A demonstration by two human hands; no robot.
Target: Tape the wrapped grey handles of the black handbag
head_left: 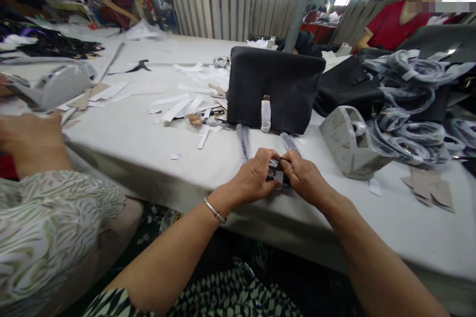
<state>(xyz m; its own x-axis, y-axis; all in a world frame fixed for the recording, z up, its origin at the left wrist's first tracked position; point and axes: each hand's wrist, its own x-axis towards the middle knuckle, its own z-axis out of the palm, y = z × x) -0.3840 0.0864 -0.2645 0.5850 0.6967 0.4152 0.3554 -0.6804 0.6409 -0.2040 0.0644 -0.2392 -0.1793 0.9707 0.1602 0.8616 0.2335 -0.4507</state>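
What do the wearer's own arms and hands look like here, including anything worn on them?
Both forearms are bare, with no sleeves reaching the wrists and no gloves. The left hand has a thin silver bangle at its wrist. The right hand shows no ring, watch or band that can be made out. Below the arms lies a dark garment with a pale zigzag print.

Both forearms reach forward, left hand (255,178) and right hand (303,178) meeting, fingers pinched in a grip.
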